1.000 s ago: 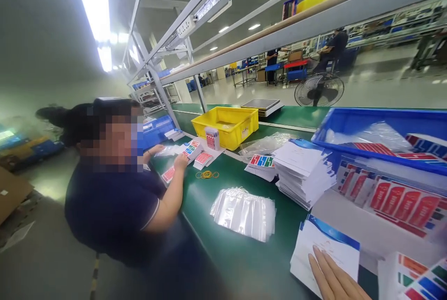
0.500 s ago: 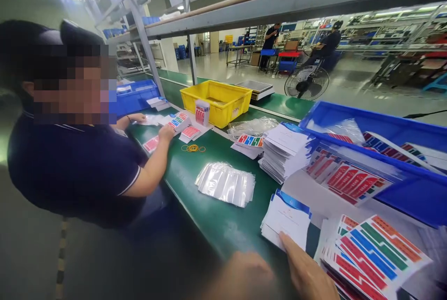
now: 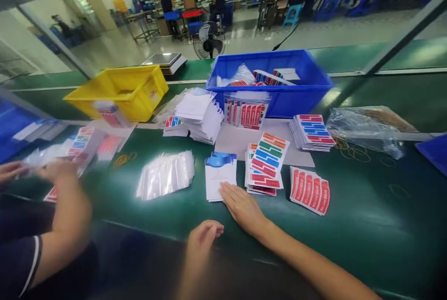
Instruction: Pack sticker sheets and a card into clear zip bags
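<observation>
My right hand point(image 3: 242, 207) lies with stretched fingers on the lower right of a small stack of white leaflets with a blue top point(image 3: 220, 176). My left hand point(image 3: 206, 234) hovers by the table's near edge, its fingers curled in and no object visible in them. Left of the leaflets lies a pile of clear plastic bags point(image 3: 166, 175). To the right sits a stack of sticker sheets with red, blue, green and orange strips point(image 3: 267, 160). Beyond it are red curved-label sheets point(image 3: 309, 190) and another coloured sheet stack point(image 3: 312, 132).
A taller leaflet pile point(image 3: 199, 113) stands behind, near a blue bin point(image 3: 272, 102) and a yellow bin point(image 3: 150, 97). Rubber bands point(image 3: 122, 159) and a crumpled plastic bag point(image 3: 366, 125) lie on the green table. A co-worker's arm point(image 3: 66, 207) reaches in at left.
The view has swung right, so the co-worker shows only at the left edge and the red label sheets are visible. My right hand still rests on the leaflets; my left hand shows more clearly.
</observation>
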Motion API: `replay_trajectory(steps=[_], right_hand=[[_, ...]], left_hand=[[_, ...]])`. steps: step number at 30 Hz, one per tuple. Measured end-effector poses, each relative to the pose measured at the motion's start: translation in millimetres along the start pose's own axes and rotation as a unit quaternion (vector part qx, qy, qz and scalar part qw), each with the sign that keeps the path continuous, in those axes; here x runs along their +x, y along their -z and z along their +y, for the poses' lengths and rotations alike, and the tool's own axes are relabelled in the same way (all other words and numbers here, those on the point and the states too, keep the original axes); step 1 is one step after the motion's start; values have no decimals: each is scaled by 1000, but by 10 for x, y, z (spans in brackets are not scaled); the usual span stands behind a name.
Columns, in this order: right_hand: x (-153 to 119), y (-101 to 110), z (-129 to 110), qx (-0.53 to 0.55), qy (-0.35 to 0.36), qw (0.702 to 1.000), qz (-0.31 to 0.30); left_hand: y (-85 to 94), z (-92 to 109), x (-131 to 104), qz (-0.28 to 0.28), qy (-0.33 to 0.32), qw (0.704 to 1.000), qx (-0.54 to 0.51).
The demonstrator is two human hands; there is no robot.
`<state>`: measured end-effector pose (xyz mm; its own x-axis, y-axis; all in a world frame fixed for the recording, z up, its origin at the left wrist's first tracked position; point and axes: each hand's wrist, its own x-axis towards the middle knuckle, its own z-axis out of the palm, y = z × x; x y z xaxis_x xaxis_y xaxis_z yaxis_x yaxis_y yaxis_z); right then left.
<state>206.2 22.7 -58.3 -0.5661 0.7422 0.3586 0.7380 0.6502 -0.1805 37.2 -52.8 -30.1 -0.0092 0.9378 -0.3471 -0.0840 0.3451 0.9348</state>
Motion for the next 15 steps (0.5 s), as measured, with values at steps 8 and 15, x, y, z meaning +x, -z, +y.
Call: replay_trajectory(steps=[8,15], right_hand=[[30,147,-65,19,-24,999,-11],[160,-37,30,-11,-13,998,56]], left_hand=[[-32,0,213,102,-19,995,5],[-72,23,193,91,7,995,-41]])
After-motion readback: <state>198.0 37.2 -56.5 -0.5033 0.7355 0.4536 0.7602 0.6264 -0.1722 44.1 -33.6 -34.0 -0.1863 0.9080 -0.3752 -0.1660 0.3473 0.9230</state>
